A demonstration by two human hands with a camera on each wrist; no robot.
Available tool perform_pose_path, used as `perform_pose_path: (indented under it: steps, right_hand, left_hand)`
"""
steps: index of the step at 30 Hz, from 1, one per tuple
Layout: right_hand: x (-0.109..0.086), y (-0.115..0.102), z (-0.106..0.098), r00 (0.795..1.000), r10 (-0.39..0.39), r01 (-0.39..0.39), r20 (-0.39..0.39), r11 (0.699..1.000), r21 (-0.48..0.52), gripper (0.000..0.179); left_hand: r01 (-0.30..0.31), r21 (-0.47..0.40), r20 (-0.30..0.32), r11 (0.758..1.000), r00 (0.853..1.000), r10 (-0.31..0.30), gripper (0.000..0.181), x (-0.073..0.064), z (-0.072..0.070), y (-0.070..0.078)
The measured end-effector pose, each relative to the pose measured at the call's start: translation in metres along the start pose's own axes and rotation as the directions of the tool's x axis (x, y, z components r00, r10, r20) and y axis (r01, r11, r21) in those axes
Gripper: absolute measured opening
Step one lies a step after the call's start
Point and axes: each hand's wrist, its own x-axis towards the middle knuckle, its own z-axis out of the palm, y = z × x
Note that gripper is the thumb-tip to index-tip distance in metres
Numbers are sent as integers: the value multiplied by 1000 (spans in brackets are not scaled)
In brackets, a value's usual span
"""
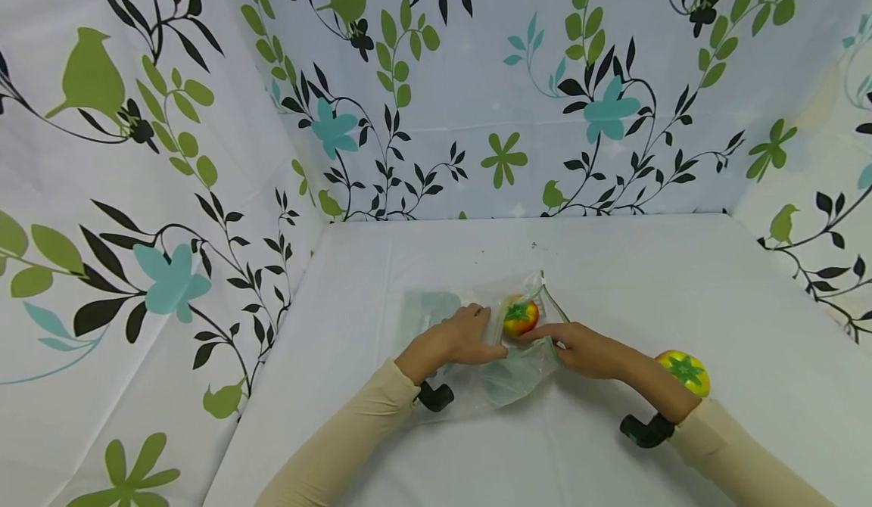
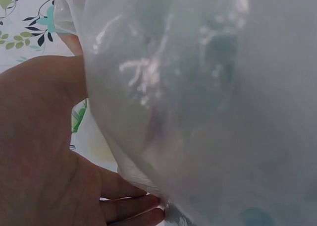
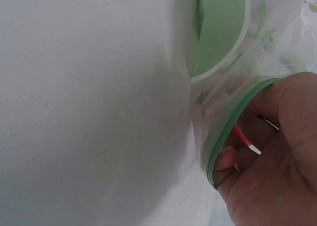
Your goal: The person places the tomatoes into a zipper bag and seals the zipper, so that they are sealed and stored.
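A clear zip bag (image 1: 511, 382) with pale green panels lies on the white table. At its mouth sits a red-and-yellow toy tomato (image 1: 521, 318) with a green star-shaped top. My left hand (image 1: 459, 337) holds the bag just left of the tomato; its fingertips are at the film's edge in the left wrist view. My right hand (image 1: 582, 349) grips the mouth on the other side, fingers curled round the green zip edge (image 3: 233, 118), index finger right by the tomato. A thin red strip (image 3: 241, 134) with a white tip shows between those fingers.
A second toy tomato (image 1: 683, 371) lies on the table (image 1: 422, 454), partly behind my right forearm. Patterned cloth walls (image 1: 436, 136) with leaves and birds rise at the back and both sides. Each wrist wears a black camera mount (image 1: 436, 396).
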Motion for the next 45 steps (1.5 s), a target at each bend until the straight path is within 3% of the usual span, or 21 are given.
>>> perform_pose_path:
  steps: [17,35,45]
  right_hand:
    - [3,2,2,999,50,-50,2,999,0,55]
    - [8,2,1,999,32,-34,-44,999,-29,57]
    - [6,2,2,998,18,-21,-67,999,-48,49]
  left_hand:
    - [-6,20,-19,1000,1000,6,96,-2,2,0]
    - [-5,75,-12,997,1000,6,94,-3,3,3]
    - [-14,83,-18,996,1000,16,93,-4,4,2]
